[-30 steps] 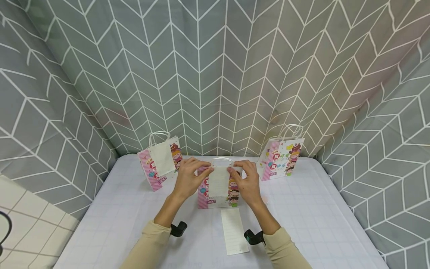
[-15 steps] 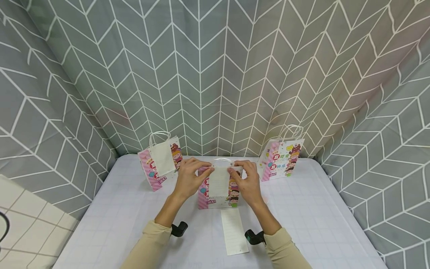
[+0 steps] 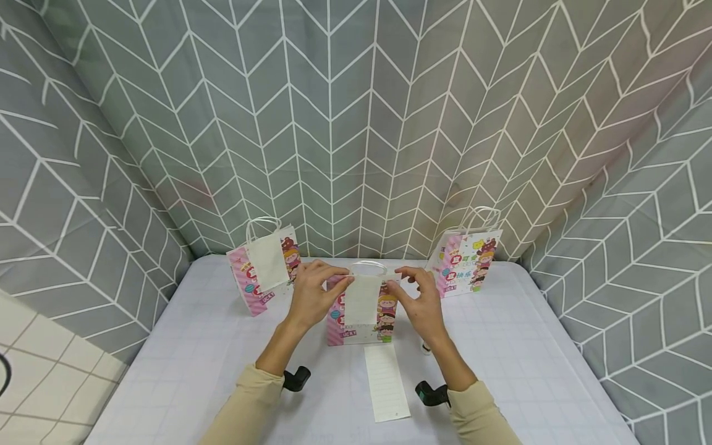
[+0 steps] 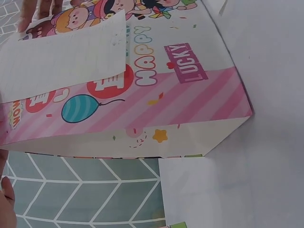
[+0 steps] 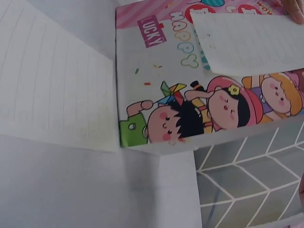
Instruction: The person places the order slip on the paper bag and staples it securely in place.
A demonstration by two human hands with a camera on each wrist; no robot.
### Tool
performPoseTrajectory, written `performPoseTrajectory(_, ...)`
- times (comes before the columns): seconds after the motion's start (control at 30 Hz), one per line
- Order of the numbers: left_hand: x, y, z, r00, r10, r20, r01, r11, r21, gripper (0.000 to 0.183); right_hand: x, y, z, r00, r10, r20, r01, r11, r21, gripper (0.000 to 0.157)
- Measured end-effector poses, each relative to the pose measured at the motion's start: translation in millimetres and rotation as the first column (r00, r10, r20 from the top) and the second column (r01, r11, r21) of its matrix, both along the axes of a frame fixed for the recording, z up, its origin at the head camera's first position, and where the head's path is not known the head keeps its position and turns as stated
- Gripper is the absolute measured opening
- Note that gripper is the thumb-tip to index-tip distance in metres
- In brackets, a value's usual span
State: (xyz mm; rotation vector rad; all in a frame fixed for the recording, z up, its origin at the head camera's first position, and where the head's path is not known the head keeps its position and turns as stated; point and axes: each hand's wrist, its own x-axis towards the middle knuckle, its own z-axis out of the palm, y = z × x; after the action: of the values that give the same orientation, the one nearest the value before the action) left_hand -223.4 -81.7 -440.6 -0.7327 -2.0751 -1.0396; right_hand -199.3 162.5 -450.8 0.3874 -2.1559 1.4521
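Observation:
A small pink and white paper gift bag (image 3: 336,324) with cartoon figures and white handles stands at the table's middle. A lined white paper sheet (image 3: 360,304) hangs over its front, top edge at the bag's rim. My left hand (image 3: 311,296) pinches the upper left of the bag and sheet between thumb and forefinger. My right hand (image 3: 421,301) is at the bag's upper right corner, thumb and forefinger spread apart and off the sheet. In the left wrist view, the sheet (image 4: 66,59) lies along the bag's printed face (image 4: 190,90), with right-hand fingers (image 4: 40,9) beyond.
Another lined paper strip (image 3: 387,383) lies in front of the bag. Similar gift bags stand at back left (image 3: 253,290), with a sheet on its front, and back right (image 3: 466,266). A small round white object (image 3: 426,348) is beside my right wrist. A patterned curtain (image 3: 356,123) surrounds the table.
My right hand has let go of the sheet's upper right corner and shifted right, uncovering more of the bag's printed side and a small white object. The left hand has stayed in place.

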Motion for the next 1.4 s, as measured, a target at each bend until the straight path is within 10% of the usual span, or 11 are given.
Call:
performPoseTrajectory(0.4, -2.5, -7, 1.9, 0.999, 0.014, -0.038, -0.014, 1.000, 0.010, 0.018, 8.7, 50, -14.5, 0.982, -0.023, 0.189, 0.000, 0.993, 0.117, 0.027)
performPoseTrajectory(1.07, -2.2, -9, 0.7, 0.997, -0.010, 0.081, 0.004, 0.997, 0.074, 0.016, 28.6, 122, -54.1, 0.780, -0.076, 0.621, -0.208, 0.904, 0.373, 0.065)
performPoseTrajectory(1.4, -1.6, -10, -1.2, 0.988, -0.032, 0.150, 0.015, 0.994, 0.109, 0.016, 30.3, 124, -60.7, 0.766, -0.036, 0.642, -0.247, 0.905, 0.346, 0.057)
